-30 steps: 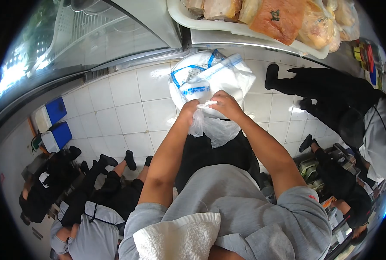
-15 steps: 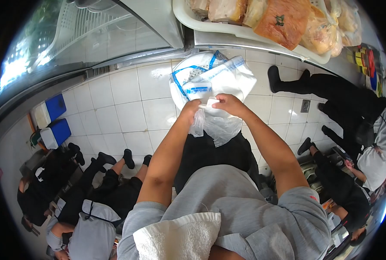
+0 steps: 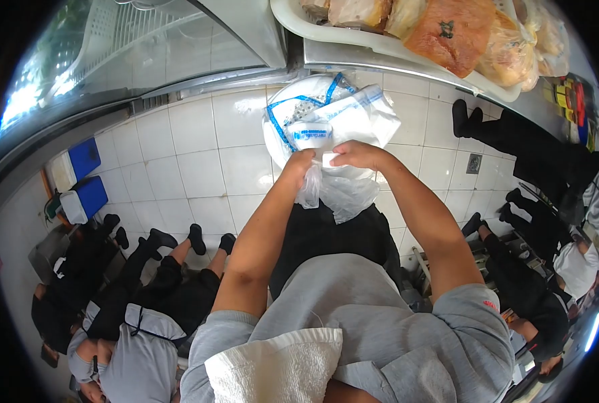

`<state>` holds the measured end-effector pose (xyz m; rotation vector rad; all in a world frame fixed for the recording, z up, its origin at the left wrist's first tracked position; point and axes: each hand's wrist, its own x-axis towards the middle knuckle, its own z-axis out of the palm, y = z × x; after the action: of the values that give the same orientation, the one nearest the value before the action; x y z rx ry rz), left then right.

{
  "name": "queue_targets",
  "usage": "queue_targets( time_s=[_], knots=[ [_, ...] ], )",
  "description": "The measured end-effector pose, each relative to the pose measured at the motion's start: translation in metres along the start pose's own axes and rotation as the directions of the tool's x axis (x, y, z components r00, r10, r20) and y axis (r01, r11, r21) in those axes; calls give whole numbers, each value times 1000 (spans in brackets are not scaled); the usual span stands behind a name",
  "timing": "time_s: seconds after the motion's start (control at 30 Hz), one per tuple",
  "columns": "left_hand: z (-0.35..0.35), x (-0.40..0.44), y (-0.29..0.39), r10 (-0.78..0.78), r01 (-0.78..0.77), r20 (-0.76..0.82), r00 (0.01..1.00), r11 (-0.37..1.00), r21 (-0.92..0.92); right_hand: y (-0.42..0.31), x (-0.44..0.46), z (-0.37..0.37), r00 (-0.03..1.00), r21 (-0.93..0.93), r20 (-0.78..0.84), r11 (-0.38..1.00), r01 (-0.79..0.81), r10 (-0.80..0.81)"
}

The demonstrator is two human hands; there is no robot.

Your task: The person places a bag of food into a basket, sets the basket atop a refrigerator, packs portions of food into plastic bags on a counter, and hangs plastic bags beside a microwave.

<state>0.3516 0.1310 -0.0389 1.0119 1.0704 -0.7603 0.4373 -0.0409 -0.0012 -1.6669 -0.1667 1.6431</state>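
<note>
My left hand is closed on a clear plastic bag that hangs below both hands. My right hand pinches a small white item between thumb and fingers, close to my left hand. What the small item is, I cannot make out. Just beyond my hands lies a large white plastic bag with blue printing and blue edging.
A white tray of meat pieces rests on a metal counter at the top right. Glass casing fills the top left. Blue-and-white boxes stand at the left. Several people in dark trousers are on both sides of the tiled floor.
My hands have moved slightly apart, and the small white item shows more plainly at my right fingertips. People at the right have moved farther off.
</note>
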Motion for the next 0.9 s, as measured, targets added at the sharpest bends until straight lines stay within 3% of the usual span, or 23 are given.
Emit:
queue_targets(
  time_s=[0.03, 0.17, 0.23, 0.43, 0.67, 0.73, 0.77, 0.83, 0.9],
  knots=[
    [-1, 2, 0, -10, 11, -9, 1000, 1000, 17, -5, -1, -3, 998, -148, 63, 989, -4, 13],
    [-3, 3, -2, -20, 20, 11, 1000, 1000, -2, -18, 0, -2, 995, -366, 103, 930, 43, -5],
    [-2, 1, 0, -11, 10, 18, 1000, 1000, 28, -18, 4, -4, 984, -331, 180, 942, 62, -1],
    [-2, 2, 0, -33, 32, 19, 999, 999, 32, -10, 3, -10, 983, -90, 182, 996, 12, 5],
    [1, 0, 1, -44, 44, -28, 999, 999, -21, 2, 8, -7, 986, 36, 167, 999, -17, 11],
    [-3, 7, -3, -78, 77, -36, 996, 997, -13, -13, -1, -5, 989, -259, 144, 964, 59, -22],
    [-4, 10, -7, -79, 78, -38, 996, 997, -14, -12, -2, -3, 989, -259, 146, 964, 59, -22],
    [-2, 8, -7, -36, 35, -11, 999, 996, -76, -8, -2, 0, 963, -461, 85, 847, 264, -254],
    [-1, 6, -6, -18, 18, -15, 1000, 998, -53, -5, -2, 4, 957, -445, 45, 852, 275, -285]
  ],
)
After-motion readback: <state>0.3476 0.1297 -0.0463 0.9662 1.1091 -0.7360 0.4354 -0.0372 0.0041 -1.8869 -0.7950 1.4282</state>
